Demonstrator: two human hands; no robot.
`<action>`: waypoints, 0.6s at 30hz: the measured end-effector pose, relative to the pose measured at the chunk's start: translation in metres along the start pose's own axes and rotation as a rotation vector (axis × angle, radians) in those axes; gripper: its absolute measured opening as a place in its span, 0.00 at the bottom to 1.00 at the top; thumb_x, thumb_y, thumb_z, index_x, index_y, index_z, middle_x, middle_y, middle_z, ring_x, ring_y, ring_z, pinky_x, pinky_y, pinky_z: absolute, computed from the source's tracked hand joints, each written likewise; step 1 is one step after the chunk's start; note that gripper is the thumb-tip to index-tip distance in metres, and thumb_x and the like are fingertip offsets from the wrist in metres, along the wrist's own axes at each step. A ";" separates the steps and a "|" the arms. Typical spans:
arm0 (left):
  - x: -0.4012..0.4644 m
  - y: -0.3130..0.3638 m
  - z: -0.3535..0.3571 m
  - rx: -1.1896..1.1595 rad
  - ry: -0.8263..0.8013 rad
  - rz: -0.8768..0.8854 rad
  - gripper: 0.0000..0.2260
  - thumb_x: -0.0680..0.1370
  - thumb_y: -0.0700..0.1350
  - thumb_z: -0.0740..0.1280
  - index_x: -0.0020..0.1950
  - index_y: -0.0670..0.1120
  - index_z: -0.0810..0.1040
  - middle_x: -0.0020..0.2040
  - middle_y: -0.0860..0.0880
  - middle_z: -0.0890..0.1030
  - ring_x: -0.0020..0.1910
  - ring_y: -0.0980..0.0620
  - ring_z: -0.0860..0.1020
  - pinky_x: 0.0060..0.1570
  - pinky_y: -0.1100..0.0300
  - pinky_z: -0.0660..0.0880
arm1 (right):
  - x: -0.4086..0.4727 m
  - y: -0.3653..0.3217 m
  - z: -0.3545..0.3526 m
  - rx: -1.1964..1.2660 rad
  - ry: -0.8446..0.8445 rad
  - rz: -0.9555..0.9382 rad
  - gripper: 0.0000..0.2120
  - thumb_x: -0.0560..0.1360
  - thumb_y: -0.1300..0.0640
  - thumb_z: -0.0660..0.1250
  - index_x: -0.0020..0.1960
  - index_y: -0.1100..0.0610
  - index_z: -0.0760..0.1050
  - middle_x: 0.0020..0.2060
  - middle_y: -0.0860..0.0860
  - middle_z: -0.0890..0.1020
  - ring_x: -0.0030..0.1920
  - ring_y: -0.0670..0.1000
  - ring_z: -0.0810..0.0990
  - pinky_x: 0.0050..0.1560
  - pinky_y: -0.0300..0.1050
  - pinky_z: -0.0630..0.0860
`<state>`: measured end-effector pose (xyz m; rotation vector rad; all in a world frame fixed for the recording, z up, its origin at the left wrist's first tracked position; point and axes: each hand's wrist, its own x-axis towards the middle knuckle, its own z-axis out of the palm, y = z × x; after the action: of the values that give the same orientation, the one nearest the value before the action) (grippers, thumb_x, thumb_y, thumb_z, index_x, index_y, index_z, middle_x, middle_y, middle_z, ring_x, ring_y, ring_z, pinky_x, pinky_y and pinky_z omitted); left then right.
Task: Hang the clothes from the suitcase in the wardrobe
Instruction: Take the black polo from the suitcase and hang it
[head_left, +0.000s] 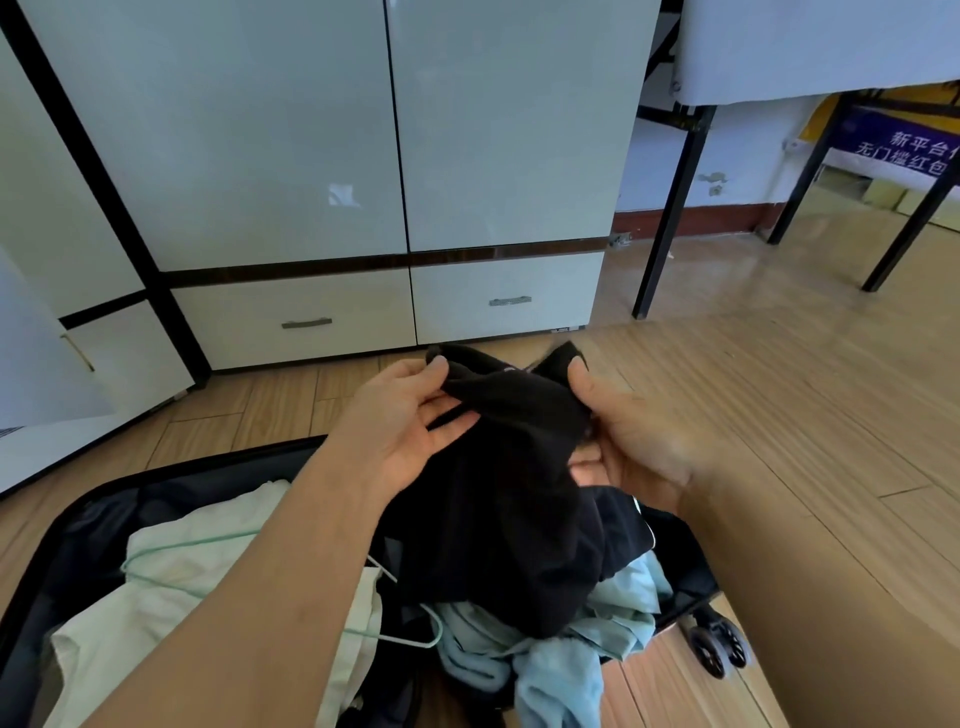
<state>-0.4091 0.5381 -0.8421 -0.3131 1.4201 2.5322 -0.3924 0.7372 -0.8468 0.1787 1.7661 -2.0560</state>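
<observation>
A black garment (511, 483) is lifted above the open black suitcase (88, 519) on the floor. My left hand (410, 426) pinches its upper left edge between thumb and fingers. My right hand (628, 441) grips its upper right edge, thumb on top. The garment's lower part still lies on the pile in the suitcase. Inside the suitcase lie a pale cream garment (171, 587), a light blue garment (561, 660) and a mint green hanger (415, 642). The white wardrobe (311, 135) stands straight ahead with its two front doors closed.
Two drawers with metal handles (306, 323) sit below the wardrobe doors. An open white door panel (41, 374) stands at the left. A table on black legs (670, 208) is at the right. Wooden floor (779, 395) surrounds the suitcase, whose wheels (719, 642) show at the right.
</observation>
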 end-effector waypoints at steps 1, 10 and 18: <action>-0.002 -0.003 0.001 0.019 -0.044 0.010 0.03 0.80 0.37 0.63 0.50 0.40 0.76 0.48 0.41 0.82 0.49 0.45 0.83 0.51 0.49 0.80 | 0.002 0.003 0.006 0.047 0.035 0.057 0.23 0.73 0.40 0.64 0.48 0.60 0.79 0.30 0.54 0.81 0.27 0.49 0.80 0.26 0.40 0.77; -0.002 -0.017 0.002 0.750 -0.088 0.042 0.06 0.75 0.41 0.71 0.42 0.44 0.75 0.43 0.46 0.83 0.42 0.52 0.81 0.48 0.58 0.79 | 0.017 0.002 0.006 0.485 0.250 -0.068 0.12 0.78 0.57 0.64 0.58 0.61 0.78 0.48 0.58 0.85 0.45 0.55 0.85 0.39 0.47 0.82; 0.021 -0.049 -0.027 1.419 0.353 0.022 0.55 0.63 0.51 0.80 0.78 0.56 0.45 0.76 0.46 0.55 0.73 0.40 0.59 0.68 0.39 0.64 | -0.013 -0.040 -0.003 0.595 0.003 -0.291 0.16 0.78 0.54 0.61 0.41 0.60 0.83 0.40 0.56 0.84 0.40 0.54 0.85 0.44 0.51 0.82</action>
<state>-0.4125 0.5415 -0.9018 -0.4280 2.8286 0.9432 -0.3966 0.7468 -0.8061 0.0984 1.1837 -2.7479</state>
